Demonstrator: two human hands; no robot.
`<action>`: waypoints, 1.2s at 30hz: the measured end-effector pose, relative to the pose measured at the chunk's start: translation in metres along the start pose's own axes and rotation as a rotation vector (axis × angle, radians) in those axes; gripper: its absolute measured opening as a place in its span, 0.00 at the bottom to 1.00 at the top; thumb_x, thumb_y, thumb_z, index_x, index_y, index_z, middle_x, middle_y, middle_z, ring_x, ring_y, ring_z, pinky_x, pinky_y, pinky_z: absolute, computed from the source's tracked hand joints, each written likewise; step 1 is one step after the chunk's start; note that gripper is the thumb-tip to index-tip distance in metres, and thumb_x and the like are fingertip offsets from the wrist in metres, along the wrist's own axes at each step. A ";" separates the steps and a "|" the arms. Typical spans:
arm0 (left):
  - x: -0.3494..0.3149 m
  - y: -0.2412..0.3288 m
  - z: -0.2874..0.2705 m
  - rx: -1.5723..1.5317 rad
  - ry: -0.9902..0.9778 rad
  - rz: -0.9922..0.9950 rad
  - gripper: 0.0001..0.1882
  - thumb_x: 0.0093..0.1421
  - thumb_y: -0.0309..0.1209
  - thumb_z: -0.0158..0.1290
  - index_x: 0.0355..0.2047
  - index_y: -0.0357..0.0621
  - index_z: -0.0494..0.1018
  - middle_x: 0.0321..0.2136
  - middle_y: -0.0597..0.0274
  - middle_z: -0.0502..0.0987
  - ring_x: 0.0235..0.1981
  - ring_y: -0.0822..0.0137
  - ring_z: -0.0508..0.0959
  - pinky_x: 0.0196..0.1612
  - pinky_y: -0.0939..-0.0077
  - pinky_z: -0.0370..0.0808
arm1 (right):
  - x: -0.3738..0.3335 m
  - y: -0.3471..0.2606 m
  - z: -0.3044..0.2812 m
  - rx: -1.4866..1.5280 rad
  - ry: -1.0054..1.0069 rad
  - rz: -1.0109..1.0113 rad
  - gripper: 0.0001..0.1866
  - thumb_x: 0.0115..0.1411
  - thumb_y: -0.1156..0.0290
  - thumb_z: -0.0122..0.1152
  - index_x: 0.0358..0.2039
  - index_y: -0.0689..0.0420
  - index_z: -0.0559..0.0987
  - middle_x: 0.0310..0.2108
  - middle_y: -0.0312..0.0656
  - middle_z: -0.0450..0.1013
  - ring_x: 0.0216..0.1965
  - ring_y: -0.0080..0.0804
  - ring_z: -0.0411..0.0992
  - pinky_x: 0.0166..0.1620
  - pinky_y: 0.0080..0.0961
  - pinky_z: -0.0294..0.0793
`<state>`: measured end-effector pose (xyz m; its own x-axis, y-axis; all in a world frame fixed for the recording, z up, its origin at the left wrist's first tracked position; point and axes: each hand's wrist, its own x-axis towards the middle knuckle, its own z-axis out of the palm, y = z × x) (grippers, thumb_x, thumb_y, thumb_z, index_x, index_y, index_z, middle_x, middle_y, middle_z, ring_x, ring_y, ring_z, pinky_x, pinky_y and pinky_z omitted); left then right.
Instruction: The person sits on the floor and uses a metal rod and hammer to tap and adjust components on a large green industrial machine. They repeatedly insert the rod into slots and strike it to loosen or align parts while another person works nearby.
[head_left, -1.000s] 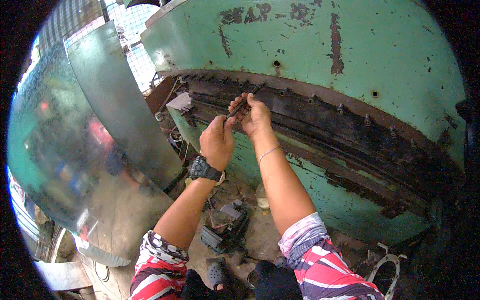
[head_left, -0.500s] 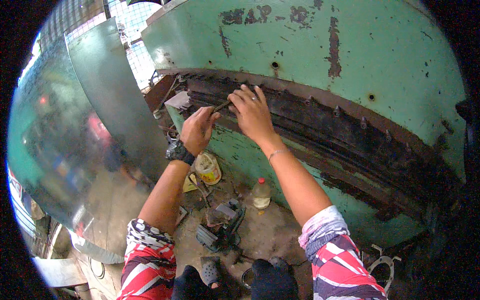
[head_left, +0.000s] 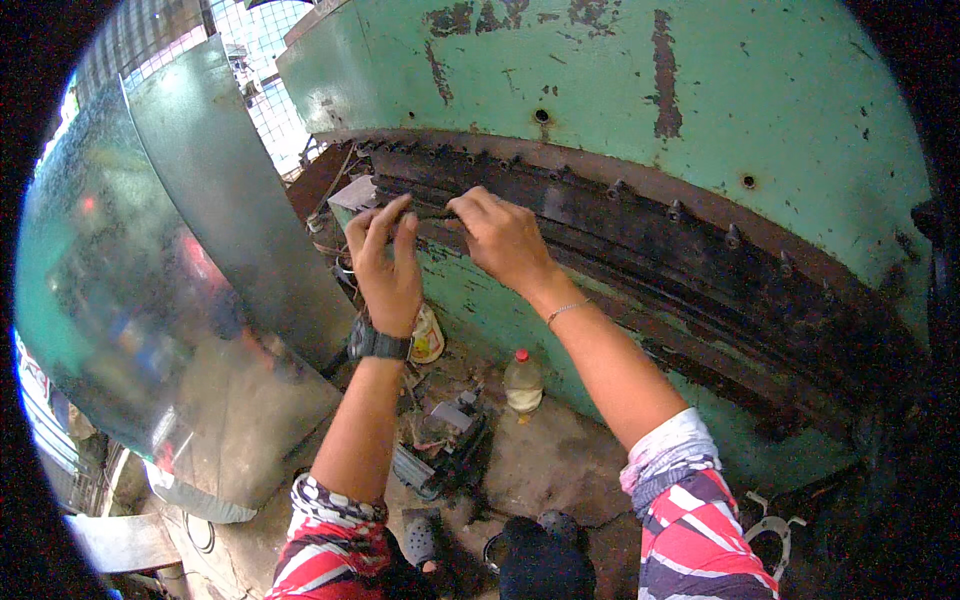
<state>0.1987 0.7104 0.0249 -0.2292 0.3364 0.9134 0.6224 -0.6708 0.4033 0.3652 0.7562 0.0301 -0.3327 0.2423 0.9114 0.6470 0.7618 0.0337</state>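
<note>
Both my hands are raised in front of a long, dark, greasy bed on a green machine. Between them is a thin dark rod [head_left: 432, 213], which blends into the dark metal behind it. My right hand [head_left: 503, 238] pinches its right end with curled fingers. My left hand [head_left: 388, 262] is upright, with thumb and forefinger drawn together at the rod's left end; the exact contact is hard to make out. Behind the hands, a row of bolts [head_left: 616, 188] runs along the bed under the green upper plate [head_left: 600, 90], which has worn paint and rusty holes.
A large curved shiny metal sheet [head_left: 190, 290] stands close on the left. On the floor are a clear bottle with a red cap [head_left: 523, 383], a white and yellow tub [head_left: 428, 335] and a dark power tool [head_left: 440, 440]. A ring-shaped metal bracket [head_left: 770, 540] lies at lower right.
My left hand has turned upright and its fingers have lifted. My right hand has lowered slightly, its fingers more curled. The rod stays between the hands, and the view has shifted a little.
</note>
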 end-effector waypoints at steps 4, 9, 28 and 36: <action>0.028 -0.006 0.044 -0.308 -0.207 -0.343 0.20 0.62 0.32 0.61 0.53 0.40 0.77 0.38 0.53 0.80 0.36 0.67 0.78 0.41 0.76 0.75 | -0.035 0.021 0.034 0.032 0.267 0.296 0.09 0.58 0.73 0.65 0.38 0.58 0.77 0.35 0.47 0.74 0.33 0.48 0.77 0.34 0.37 0.75; 0.049 -0.021 0.078 -0.282 -0.414 -0.417 0.18 0.60 0.31 0.61 0.48 0.34 0.79 0.35 0.49 0.84 0.33 0.65 0.83 0.40 0.73 0.78 | -0.042 0.014 0.059 0.066 0.357 0.556 0.09 0.59 0.71 0.65 0.38 0.60 0.77 0.35 0.47 0.74 0.33 0.52 0.75 0.34 0.40 0.74; 0.051 -0.016 0.096 0.149 -0.497 -0.096 0.13 0.57 0.31 0.59 0.40 0.38 0.82 0.34 0.43 0.82 0.36 0.47 0.83 0.41 0.61 0.79 | -0.056 0.055 0.154 0.646 0.351 0.918 0.15 0.64 0.71 0.54 0.49 0.59 0.79 0.41 0.42 0.80 0.40 0.34 0.76 0.44 0.35 0.75; 0.063 -0.018 0.125 0.196 -0.565 0.066 0.12 0.56 0.30 0.58 0.38 0.38 0.82 0.33 0.42 0.82 0.36 0.46 0.83 0.42 0.60 0.79 | -0.067 0.068 0.154 0.350 0.271 0.993 0.17 0.69 0.61 0.52 0.46 0.63 0.78 0.42 0.45 0.78 0.45 0.35 0.76 0.45 0.36 0.74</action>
<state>0.2669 0.8263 0.0684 0.2140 0.6335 0.7436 0.7603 -0.5859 0.2804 0.3254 0.8841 -0.0922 0.4215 0.7368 0.5287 0.2981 0.4380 -0.8481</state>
